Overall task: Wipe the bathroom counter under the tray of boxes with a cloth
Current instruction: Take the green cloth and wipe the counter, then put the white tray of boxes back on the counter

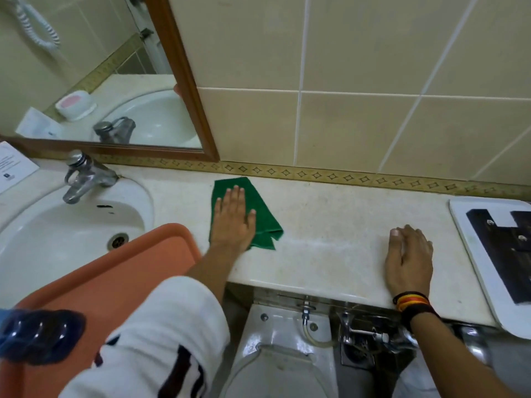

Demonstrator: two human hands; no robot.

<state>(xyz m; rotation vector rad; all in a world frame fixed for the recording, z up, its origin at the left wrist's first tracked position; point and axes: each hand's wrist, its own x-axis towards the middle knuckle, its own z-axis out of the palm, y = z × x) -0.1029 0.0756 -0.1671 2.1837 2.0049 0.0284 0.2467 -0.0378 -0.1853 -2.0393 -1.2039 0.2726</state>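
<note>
The left hand [234, 218] lies flat, fingers spread, pressing the cloth [247, 214] onto the counter [330, 222] just right of the sink [71, 225]. Bare counter stretches rightward toward the tray [471, 239]. The right hand [409, 258] rests open between them, gripping nothing.

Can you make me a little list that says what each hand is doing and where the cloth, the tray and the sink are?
left hand: flat on the green cloth, pressing it on the counter
right hand: flat on the bare counter, holding nothing
green cloth: on the counter, right of the sink
white tray: at the counter's right end, with black boxes on it
sink: left side, with a metal tap
orange tray: over the sink's near edge
</note>
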